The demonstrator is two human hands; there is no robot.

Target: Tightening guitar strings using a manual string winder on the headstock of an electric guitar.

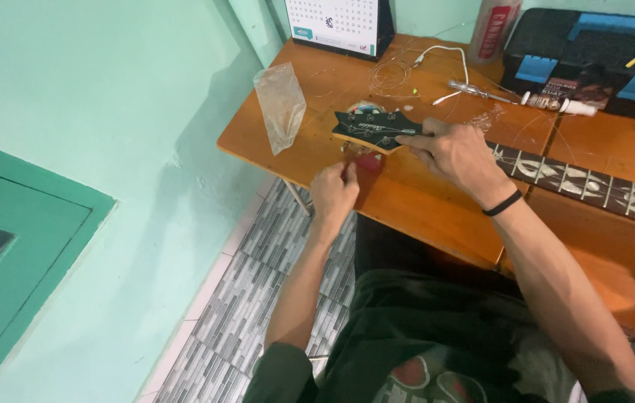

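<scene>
A guitar lies across the orange wooden table, its black headstock pointing left and its inlaid neck running right. My right hand rests on the neck just behind the headstock, fingers pressing near the strings. My left hand is below the headstock's near edge, fingers pinched on a tuning peg there. The peg itself is mostly hidden by my fingers.
A crumpled clear plastic bag stands left of the headstock. Coiled wire strings, a white cable, a screwdriver, a small tube, a desk calendar and a black-and-blue case sit at the back. A green wall is at left.
</scene>
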